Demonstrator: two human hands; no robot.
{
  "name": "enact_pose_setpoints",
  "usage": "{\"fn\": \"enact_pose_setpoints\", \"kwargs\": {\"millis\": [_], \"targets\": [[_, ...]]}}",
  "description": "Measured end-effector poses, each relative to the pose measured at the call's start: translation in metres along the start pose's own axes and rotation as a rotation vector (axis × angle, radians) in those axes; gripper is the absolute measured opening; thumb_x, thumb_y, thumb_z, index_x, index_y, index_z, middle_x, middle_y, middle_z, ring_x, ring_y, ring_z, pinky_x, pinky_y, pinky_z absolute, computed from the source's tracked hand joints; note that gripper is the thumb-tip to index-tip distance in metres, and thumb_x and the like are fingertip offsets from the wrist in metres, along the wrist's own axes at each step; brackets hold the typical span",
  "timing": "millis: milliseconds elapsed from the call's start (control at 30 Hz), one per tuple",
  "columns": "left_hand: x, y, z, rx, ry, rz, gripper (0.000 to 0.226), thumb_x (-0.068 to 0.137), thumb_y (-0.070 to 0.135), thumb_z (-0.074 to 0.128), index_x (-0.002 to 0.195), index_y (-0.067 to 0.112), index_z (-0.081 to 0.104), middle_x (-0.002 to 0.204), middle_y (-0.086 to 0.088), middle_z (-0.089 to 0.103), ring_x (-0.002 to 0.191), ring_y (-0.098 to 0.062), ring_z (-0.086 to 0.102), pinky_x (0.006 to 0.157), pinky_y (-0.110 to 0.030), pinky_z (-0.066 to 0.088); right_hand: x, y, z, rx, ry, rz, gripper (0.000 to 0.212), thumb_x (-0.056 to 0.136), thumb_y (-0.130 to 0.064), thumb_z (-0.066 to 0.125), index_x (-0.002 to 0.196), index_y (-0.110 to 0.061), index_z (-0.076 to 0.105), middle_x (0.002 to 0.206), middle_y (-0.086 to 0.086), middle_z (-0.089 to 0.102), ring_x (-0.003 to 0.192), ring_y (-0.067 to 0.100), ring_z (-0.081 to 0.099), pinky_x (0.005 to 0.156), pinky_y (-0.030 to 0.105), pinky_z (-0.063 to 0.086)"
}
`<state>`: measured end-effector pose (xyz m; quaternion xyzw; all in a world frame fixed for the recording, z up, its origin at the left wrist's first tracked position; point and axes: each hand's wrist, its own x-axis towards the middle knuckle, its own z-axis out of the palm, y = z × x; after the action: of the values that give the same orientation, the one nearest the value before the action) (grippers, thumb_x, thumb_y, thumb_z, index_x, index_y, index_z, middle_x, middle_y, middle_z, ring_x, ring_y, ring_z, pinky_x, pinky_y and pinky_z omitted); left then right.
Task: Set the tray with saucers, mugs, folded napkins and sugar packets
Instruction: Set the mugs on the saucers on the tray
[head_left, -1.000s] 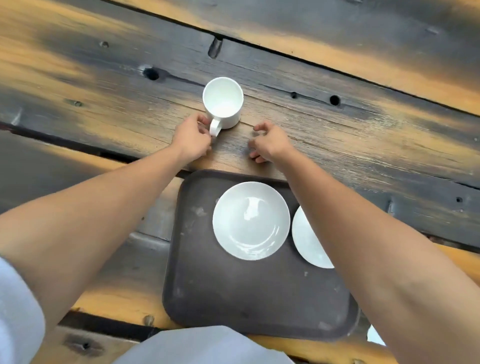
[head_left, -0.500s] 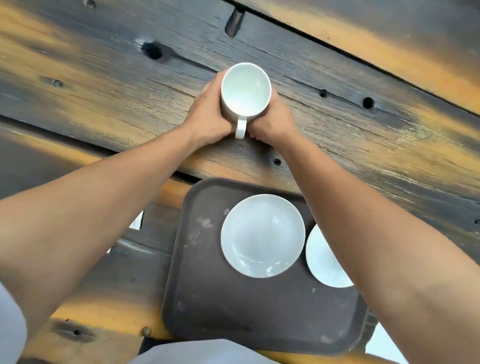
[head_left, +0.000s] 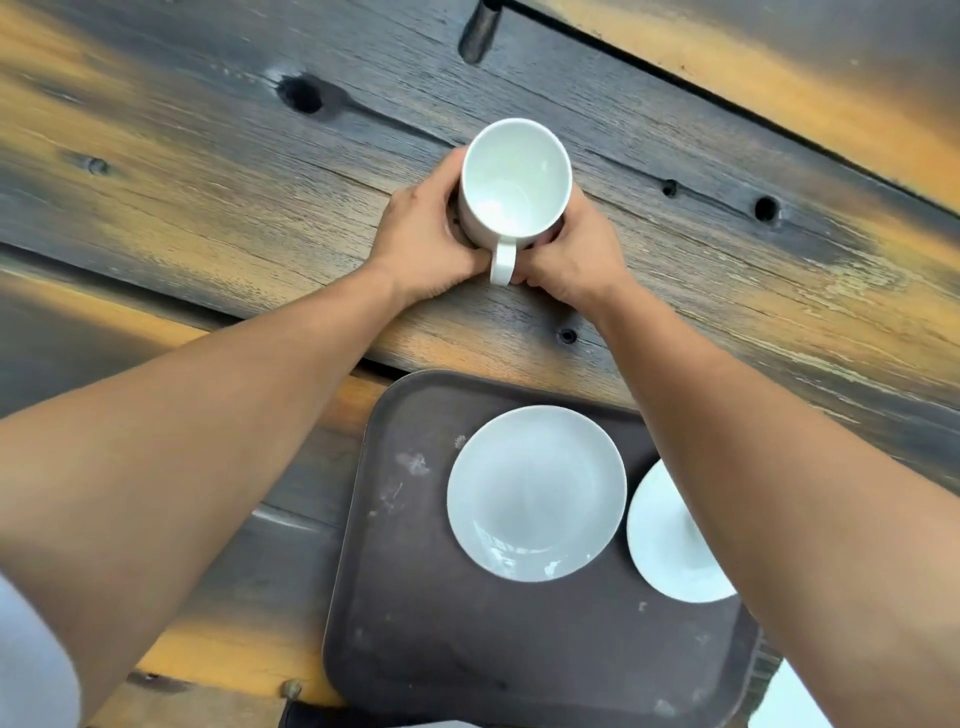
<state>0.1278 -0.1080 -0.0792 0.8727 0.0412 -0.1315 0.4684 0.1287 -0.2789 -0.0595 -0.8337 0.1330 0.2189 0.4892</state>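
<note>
Head view: white mug (head_left: 514, 184) upright, empty, handle pointing toward the wearer, over the wooden counter (head_left: 208, 171) beyond the tray. Left hand (head_left: 426, 244) and right hand (head_left: 574, 254) wrap its sides, both gripping it. Dark tray (head_left: 415, 597) carries two white saucers: one central (head_left: 536, 492), one (head_left: 670, 551) partly hidden by right forearm.

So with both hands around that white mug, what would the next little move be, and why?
Probably bring the mug toward the body and set it on the nearer saucer. The left hand and right hand clasp it from both sides over the wooden table, beyond the tray. That saucer is bare, and the other saucer is partly hidden by the right forearm.
</note>
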Motion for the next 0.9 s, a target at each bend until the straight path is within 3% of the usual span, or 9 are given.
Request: {"fn": "enact_pose_setpoints", "kwargs": {"millis": [133,267,467,633,767,900], "targets": [[0.001,-0.002,0.004,0.031,0.011,0.024,0.092,0.051,0.052,0.088,0.131,0.048,0.043,0.099,0.018,0.070,0.095,-0.008,0.063,0.081,-0.020,0.051,-0.002,0.004,-0.002,0.050,-0.028,-0.013,0.064,0.050,-0.012,0.085,0.096,-0.046,0.057,0.066,0.015,0.059,0.056,0.018,0.062,0.053,0.030,0.056],[-0.001,-0.008,0.010,0.084,0.056,0.057,0.097,0.052,0.056,0.088,0.135,0.047,0.039,0.098,0.014,0.071,0.091,-0.012,0.062,0.080,-0.019,0.048,0.002,0.009,-0.003,0.094,-0.052,-0.032,0.057,0.053,-0.008,0.085,0.089,-0.044,0.060,0.066,0.009,0.054,0.053,0.016,0.057,0.050,0.022,0.050],[-0.001,-0.010,0.015,0.126,0.125,0.059,0.098,0.052,0.060,0.085,0.135,0.048,0.035,0.097,0.007,0.072,0.093,-0.022,0.066,0.081,-0.029,0.053,0.003,0.005,-0.005,0.133,-0.092,-0.001,0.062,0.058,0.002,0.081,0.091,-0.044,0.057,0.065,0.001,0.052,0.045,0.009,0.061,0.044,0.021,0.050],[-0.007,-0.010,0.023,0.198,0.208,0.102,0.085,0.059,0.062,0.068,0.135,0.041,0.035,0.100,-0.006,0.071,0.094,-0.034,0.065,0.078,-0.036,0.053,0.003,0.007,-0.004,0.148,-0.122,-0.033,0.061,0.064,0.005,0.079,0.090,-0.045,0.055,0.066,-0.005,0.051,0.052,0.014,0.070,0.042,0.020,0.048],[-0.011,-0.009,0.031,0.291,0.289,0.148,0.077,0.064,0.058,0.052,0.133,0.030,0.032,0.100,-0.014,0.068,0.089,-0.044,0.063,0.075,-0.043,0.055,0.005,0.010,-0.004,0.168,-0.141,-0.050,0.058,0.068,0.007,0.076,0.089,-0.043,0.054,0.054,-0.015,0.053,0.052,0.014,0.071,0.039,0.018,0.045],[-0.010,-0.011,0.033,0.288,0.299,0.146,0.077,0.065,0.054,0.067,0.129,0.029,0.032,0.102,-0.013,0.067,0.089,-0.043,0.064,0.077,-0.047,0.055,0.007,0.013,-0.003,0.182,-0.157,-0.062,0.063,0.069,0.009,0.072,0.098,-0.044,0.055,0.055,-0.017,0.061,0.053,0.014,0.072,0.036,0.018,0.042]]}}
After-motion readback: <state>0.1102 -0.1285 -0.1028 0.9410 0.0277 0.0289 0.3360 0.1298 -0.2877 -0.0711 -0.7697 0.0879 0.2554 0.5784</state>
